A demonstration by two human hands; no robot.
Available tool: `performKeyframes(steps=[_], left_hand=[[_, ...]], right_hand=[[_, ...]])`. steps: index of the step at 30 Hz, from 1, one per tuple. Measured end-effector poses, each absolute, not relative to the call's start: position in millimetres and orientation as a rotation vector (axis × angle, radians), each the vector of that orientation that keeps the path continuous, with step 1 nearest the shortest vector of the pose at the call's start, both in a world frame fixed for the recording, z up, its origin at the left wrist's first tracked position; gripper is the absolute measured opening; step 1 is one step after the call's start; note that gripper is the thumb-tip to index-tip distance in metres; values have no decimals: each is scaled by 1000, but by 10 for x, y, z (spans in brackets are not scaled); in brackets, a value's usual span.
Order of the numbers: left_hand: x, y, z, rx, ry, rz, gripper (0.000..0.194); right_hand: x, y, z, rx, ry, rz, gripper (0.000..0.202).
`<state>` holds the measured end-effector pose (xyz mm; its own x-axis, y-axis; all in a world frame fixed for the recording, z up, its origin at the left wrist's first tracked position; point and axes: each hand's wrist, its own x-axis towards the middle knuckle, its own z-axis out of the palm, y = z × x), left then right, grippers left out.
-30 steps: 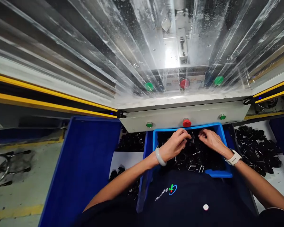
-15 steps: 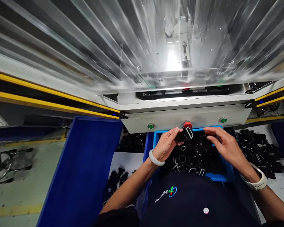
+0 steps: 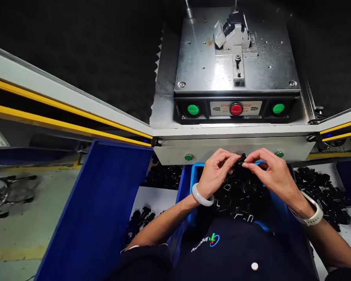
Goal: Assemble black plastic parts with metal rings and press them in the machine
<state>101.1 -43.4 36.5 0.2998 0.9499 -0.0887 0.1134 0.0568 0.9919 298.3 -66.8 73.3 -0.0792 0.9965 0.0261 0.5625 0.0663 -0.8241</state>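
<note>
My left hand is closed, its fingertips and thumb gripping a small black plastic part. Opposite it, my right hand pinches the other end of the same part, so the fingers cover much of it. Just below both hands is a blue crate heaped with similar black parts, a few with light rectangular rims. On the machine's metal plate, a pale fixture carries another black part with a ribbed neck.
Below the plate sit two green buttons and a red button. Yellow-edged frames flank the opening. More black parts lie at the right and left. A blue panel stands to my left.
The streaky transparent cover over the machine opening is gone from view, exposing the plate and fixture. My right hand has moved left onto the part; my left hand has shifted slightly right.
</note>
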Motion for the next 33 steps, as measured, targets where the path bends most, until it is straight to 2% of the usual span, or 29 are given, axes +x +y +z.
performKeyframes(steps=[6,11,15,21,23,26,28,29,31,33], left_hand=[[979,-144,488,1755,996,1094,36],[938,182,606,1608,890,1126,34],[924,346,641,1652,838,1213,30],[893,765,842,1805,1004,1365,14],[888,1067,936,1696,1093,1393,12],[928,1629,1067,1476,1162,1405,12],[983,2015,1161,1358,1214,1380,13],[1017,2197,1212,1322,1242,1368,14],[1101,2536,1315,1290,1281,1346,16],[1210,2839,1391,1329,1286,1306,17]], right_hand=[[3046,-333,864,-1416,-1805,788,6],[3075,-25,1009,-1179,-1962,623,8],[3046,148,1086,-1168,-1988,556,8],[2952,833,1320,-1243,-1957,663,12],[2885,1319,1451,-1366,-1860,454,21],[2750,2104,1612,-1718,-1685,122,62],[2690,2468,1686,-1888,-1715,144,83],[2687,2550,1718,-1898,-1754,188,86],[2757,2456,1774,-1783,-1829,221,75],[2943,2013,1804,-1631,-1916,152,61]])
